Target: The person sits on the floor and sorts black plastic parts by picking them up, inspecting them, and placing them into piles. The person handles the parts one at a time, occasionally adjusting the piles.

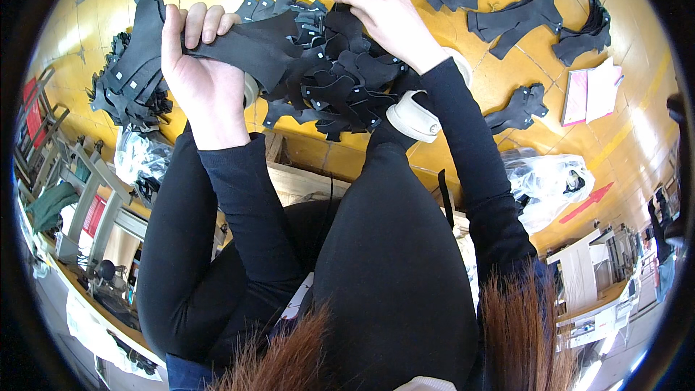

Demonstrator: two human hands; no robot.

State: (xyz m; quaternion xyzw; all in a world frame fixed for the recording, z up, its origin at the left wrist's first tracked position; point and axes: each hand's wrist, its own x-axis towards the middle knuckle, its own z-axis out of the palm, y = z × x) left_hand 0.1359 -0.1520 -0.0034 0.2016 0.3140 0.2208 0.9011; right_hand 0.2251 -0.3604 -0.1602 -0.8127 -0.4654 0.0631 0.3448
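My left hand (203,80) is raised, palm up, with its fingers closed round a flat black cut piece (253,45) that looks like leather or fabric. The piece stretches right, over a loose heap of small black cut pieces (347,72), several with little white tags. At the heap's upper edge, my right hand (391,22) has its fingers bent and pressed on a dark piece (344,20); the fingertips are partly hidden. Another stack of black pieces (130,76) lies left of my left hand, partly behind it.
Bundles of black pieces (517,14) lie on the yellow tiled floor (630,101) at right, near a pink-edged notepad (590,94). Clear plastic bags (543,185) sit on both sides of my legs. A pale shoe (414,117) is on my foot beside the heap. Wooden frames (94,195) stand at left.
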